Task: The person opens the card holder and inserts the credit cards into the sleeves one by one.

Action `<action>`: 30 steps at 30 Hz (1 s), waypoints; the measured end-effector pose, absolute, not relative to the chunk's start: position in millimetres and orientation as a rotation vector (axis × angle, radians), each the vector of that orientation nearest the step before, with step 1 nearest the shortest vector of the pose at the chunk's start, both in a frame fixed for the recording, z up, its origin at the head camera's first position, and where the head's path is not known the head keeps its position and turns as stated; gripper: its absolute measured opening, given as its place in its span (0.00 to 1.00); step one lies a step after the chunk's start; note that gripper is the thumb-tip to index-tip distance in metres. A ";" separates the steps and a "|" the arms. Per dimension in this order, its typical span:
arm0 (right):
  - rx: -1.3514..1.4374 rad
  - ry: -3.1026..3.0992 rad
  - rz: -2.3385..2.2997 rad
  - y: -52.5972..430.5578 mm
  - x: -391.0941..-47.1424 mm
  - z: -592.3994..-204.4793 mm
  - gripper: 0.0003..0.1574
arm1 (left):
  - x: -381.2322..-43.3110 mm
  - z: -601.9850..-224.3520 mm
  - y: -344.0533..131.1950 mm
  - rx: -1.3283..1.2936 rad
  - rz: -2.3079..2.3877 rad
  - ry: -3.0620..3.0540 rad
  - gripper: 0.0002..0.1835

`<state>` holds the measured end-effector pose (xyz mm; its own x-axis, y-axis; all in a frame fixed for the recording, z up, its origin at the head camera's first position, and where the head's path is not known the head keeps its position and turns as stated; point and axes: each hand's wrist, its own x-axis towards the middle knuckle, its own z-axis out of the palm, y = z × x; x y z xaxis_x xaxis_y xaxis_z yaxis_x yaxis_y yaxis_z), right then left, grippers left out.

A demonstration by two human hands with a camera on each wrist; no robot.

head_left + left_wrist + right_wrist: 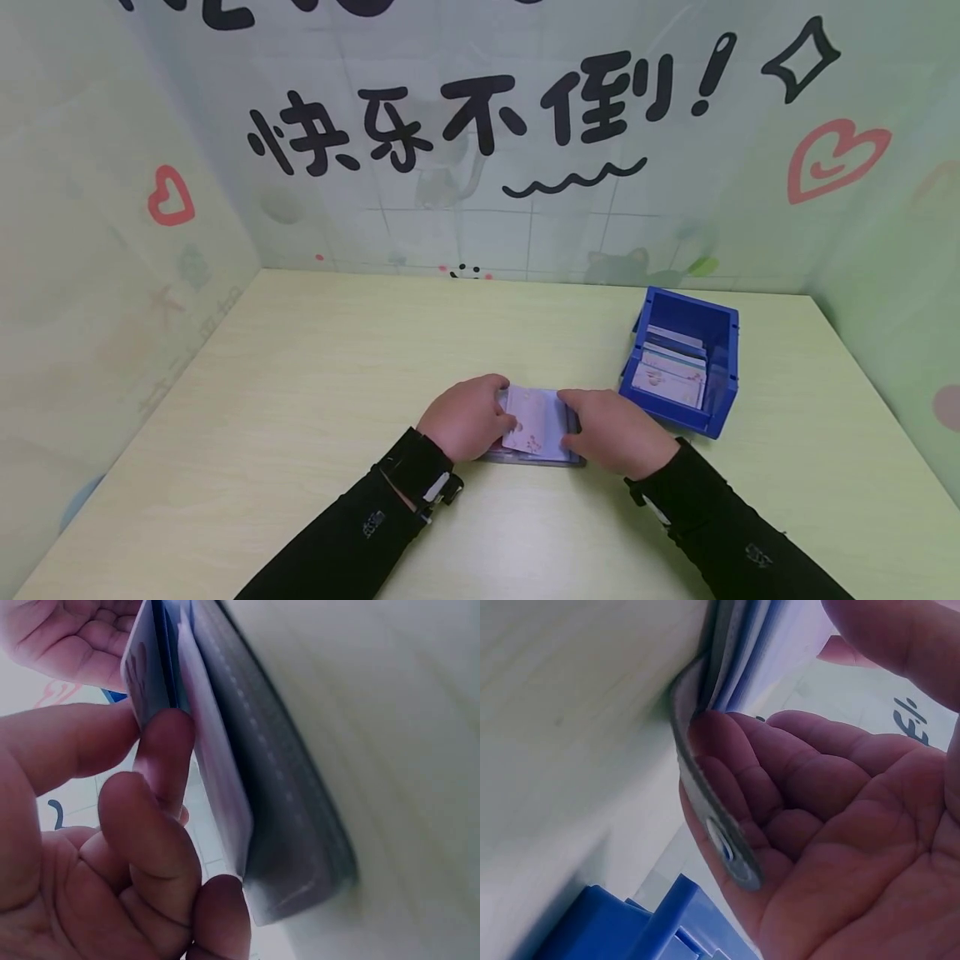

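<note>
On the table in front of me lies an opened card holder (558,429) with a grey stitched cover and clear bluish sleeves. My left hand (468,417) pinches a pale pink card (527,417) with a flower print between thumb and finger, over the holder's left part. In the left wrist view, the card (142,679) stands at an angle from the stitched cover (277,802). My right hand (618,429) grips the holder's right edge, fingers curled at its corner. A strap with a metal snap (720,844) lies against those fingers in the right wrist view.
A blue plastic bin (720,367) stands to the right, just beyond my right hand, with several cards (670,379) inside. Printed cloth walls (450,225) enclose the pale wooden table (337,350) at the back and both sides.
</note>
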<state>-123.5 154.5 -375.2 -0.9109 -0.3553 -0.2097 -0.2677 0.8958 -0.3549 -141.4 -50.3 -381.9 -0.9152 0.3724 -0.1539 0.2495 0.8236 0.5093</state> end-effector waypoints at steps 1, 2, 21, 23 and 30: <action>-0.472 2.794 -0.464 154.4 -123.3 -375.4 0.38 | -141.4 -382.0 -50.0 0.481 0.720 2.760 0.29; -0.474 2.795 -0.463 154.5 -123.3 -375.7 0.38 | -141.4 -382.2 -49.8 0.483 0.718 2.761 0.30; -0.476 2.803 -0.500 154.5 -124.0 -376.9 0.36 | -138.7 -382.5 -47.8 0.603 0.739 2.670 0.39; -0.466 2.796 -0.513 154.4 -123.7 -376.4 0.36 | -138.5 -382.8 -47.3 0.617 0.740 2.675 0.36; -0.453 2.798 -0.530 154.3 -123.2 -375.8 0.37 | -136.6 -382.5 -45.9 0.658 0.765 2.652 0.22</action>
